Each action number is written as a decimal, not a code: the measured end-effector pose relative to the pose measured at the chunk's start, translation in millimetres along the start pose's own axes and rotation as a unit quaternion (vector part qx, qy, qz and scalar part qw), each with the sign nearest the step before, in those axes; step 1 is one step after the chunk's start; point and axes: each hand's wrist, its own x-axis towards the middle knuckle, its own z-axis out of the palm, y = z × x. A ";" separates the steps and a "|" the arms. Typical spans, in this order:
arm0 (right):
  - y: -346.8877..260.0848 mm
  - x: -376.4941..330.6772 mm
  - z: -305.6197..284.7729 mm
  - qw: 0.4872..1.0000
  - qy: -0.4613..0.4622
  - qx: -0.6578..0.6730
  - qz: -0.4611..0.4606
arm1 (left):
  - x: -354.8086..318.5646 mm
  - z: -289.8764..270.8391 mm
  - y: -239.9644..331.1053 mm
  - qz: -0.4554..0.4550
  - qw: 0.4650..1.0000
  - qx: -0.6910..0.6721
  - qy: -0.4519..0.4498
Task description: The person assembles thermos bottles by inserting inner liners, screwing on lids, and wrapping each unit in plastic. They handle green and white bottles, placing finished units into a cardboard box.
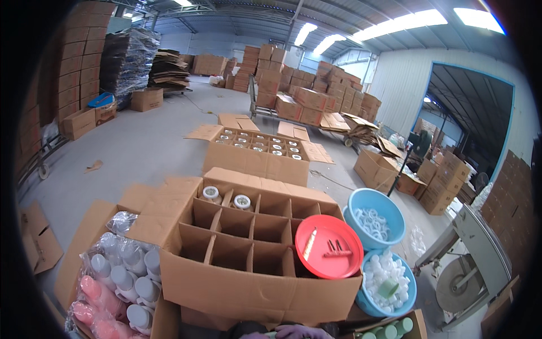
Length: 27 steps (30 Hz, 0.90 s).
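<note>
Warehouse floor carries stacked cartons at twelve o'clock. Divided carton point(248, 248) sits centre, long axis left-right, two capped bottles point(227, 198) upright in its far cells. Gloved hand point(293, 332) barely visible at six o'clock; grip cannot be judged.

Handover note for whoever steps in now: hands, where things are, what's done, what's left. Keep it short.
Hands: neither clearly in view; only a purple bit shows at the lower edge, grip unknown.
Divided carton in front: two capped bottles sit in the back-row cells, every other cell open.
Red lid rests on the carton's right corner.
Bagged bottles in the box to the left; two blue basins of white caps on the right.
Filled carton behind.
Left: the open cells.
</note>
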 end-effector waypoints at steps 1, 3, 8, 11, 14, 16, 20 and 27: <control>12.3 -2.8 -0.3 0.998 0.021 0.048 0.024 | -0.7 5.1 7.1 0.019 0.998 0.066 0.015; 21.7 2.5 -4.4 0.993 0.033 0.102 0.058 | 4.8 5.9 10.3 0.039 0.989 0.143 0.022; 10.5 45.7 -10.5 0.995 0.077 0.041 0.048 | 50.7 -13.2 12.8 -0.029 0.997 0.052 0.048; 2.8 68.0 -14.5 0.997 0.053 0.039 0.037 | 64.2 -23.4 13.5 0.035 0.995 0.073 0.066; 0.3 81.1 -24.7 0.995 -0.007 0.095 0.000 | 69.5 -22.6 18.3 0.117 0.975 0.187 0.028; 11.9 95.8 -31.6 0.981 0.044 0.187 0.020 | 74.3 0.6 27.6 0.160 0.939 0.303 0.000; 40.6 118.8 -57.9 0.967 0.021 0.253 0.017 | 103.4 -3.3 52.2 0.059 0.964 0.252 0.064; -52.7 207.5 -34.3 0.747 0.067 -0.577 -0.322 | 147.4 -69.0 -18.8 -0.161 0.955 -0.108 0.226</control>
